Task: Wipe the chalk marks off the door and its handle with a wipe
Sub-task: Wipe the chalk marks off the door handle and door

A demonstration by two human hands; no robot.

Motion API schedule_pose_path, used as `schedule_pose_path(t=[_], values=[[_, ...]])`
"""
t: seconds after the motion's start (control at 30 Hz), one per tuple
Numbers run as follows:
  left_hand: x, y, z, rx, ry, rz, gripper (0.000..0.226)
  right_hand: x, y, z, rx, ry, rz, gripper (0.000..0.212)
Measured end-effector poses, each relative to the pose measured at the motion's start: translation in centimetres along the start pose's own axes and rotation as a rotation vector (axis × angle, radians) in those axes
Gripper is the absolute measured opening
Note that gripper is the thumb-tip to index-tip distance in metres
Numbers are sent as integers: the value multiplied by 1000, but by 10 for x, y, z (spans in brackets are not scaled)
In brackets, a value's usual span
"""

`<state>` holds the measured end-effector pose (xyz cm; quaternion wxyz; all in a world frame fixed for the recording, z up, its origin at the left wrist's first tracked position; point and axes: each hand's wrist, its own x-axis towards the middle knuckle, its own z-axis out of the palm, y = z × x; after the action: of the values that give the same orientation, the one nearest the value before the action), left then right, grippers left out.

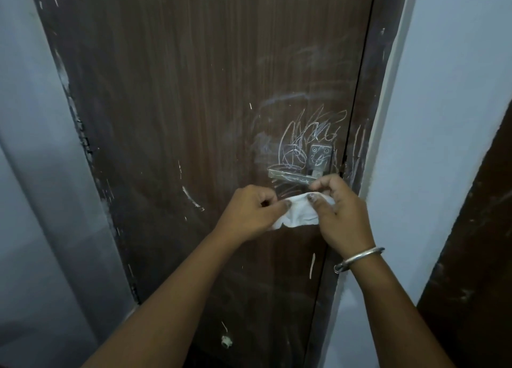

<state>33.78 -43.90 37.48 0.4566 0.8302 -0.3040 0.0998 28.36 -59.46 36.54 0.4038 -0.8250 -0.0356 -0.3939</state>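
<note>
A dark brown wooden door (194, 104) fills the view. White chalk scribbles (307, 134) cover it above and around the metal lever handle (291, 175), which also carries chalk lines. Just below the handle, a white wipe (299, 213) is stretched between both hands. My left hand (250, 212) pinches its left end and my right hand (338, 215) pinches its right end, with its fingers curled close under the handle's tip. The wipe is held in front of the door, apart from the handle.
Smeared chalk haze (293, 98) and short white streaks (191, 198) mark the door. The door frame (368, 118) and a pale wall (443, 118) stand at the right, a grey wall (33, 173) at the left. A metal bangle (360, 258) circles my right wrist.
</note>
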Motion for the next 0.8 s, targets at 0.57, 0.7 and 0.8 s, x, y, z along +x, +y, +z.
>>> schedule_pose_path(t=[0.57, 0.7, 0.8], values=[[0, -1, -1, -488, -41, -44, 46, 4, 6, 6, 213, 42, 84, 26], [-1, 2, -2, -482, 9, -120, 30, 1, 6, 5, 386, 18, 162, 27], [1, 6, -5, -538, -17, -115, 26, -1, 4, -1, 511, -45, 227, 28]])
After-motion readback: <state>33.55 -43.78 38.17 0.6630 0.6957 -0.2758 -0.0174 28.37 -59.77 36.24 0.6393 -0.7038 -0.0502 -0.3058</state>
